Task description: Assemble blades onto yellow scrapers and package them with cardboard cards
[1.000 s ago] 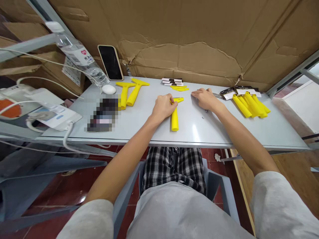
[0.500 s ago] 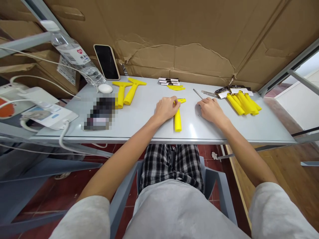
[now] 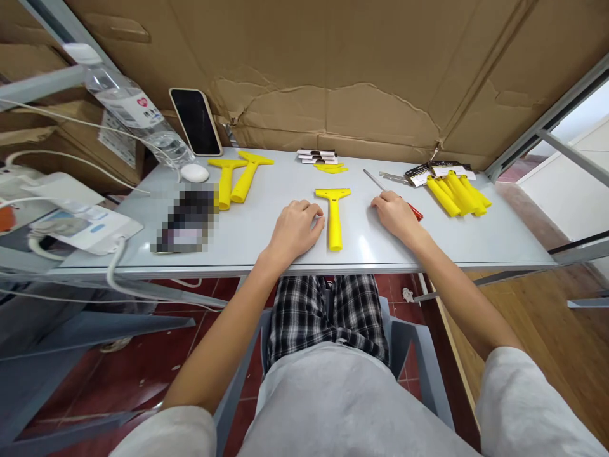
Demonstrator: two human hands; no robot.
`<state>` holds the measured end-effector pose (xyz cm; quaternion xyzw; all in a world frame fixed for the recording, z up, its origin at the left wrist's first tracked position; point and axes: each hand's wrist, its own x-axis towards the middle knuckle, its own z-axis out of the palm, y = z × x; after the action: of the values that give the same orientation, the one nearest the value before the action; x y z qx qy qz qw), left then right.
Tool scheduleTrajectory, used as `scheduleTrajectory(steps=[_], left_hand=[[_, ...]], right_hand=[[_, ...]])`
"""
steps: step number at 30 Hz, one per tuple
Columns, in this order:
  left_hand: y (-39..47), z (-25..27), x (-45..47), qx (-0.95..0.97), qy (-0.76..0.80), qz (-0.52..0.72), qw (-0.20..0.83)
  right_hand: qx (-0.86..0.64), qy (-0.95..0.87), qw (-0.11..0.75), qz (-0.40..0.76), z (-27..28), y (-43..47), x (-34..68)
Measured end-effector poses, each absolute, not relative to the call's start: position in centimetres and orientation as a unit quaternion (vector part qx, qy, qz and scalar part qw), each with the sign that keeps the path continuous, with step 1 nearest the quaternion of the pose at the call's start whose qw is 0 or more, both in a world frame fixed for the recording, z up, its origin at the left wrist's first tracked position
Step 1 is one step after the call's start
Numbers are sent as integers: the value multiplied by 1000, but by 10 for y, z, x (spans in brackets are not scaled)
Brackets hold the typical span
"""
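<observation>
- Cardboard (image 3: 380, 63) behind the desk (image 3: 490, 241).
- Scraper (image 3: 335, 219) in the middle of the desk; behind it, strips (image 3: 332, 169); just behind those, cards (image 3: 316, 155).
- Screwdriver (image 3: 374, 179) right of the scraper; blade (image 3: 394, 178) farther back and right.
- Handles (image 3: 442, 198) at far right, packs (image 3: 419, 174) at their back ends.
- Scraper pair (image 3: 245, 181) left of the middle one; a blurred item (image 3: 188, 216) left of the pair.
- Phone (image 3: 196, 122) upright behind that item; bottle (image 3: 133, 105) left of the phone.
</observation>
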<state>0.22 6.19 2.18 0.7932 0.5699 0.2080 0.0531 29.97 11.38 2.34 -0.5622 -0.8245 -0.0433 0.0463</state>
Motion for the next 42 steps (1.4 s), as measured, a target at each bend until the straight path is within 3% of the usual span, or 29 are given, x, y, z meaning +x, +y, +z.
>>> scheduleTrajectory(steps=[4, 8, 14, 22, 42], left_hand=[[57, 9, -6, 794, 571, 206, 35], [55, -1, -8, 798, 568, 196, 39], [54, 1, -6, 808, 573, 114, 72], [54, 4, -5, 803, 584, 84, 79], [53, 9, -3, 802, 588, 66, 83]], right_hand=[[-555, -822, 99, -76, 23, 110, 290], [-504, -848, 163, -7, 11, 86, 259], [-522, -842, 97, 101, -4, 65, 240], [-560, -821, 53, 99, 6, 58, 234], [-562, -819, 47, 103, 9, 58, 233]])
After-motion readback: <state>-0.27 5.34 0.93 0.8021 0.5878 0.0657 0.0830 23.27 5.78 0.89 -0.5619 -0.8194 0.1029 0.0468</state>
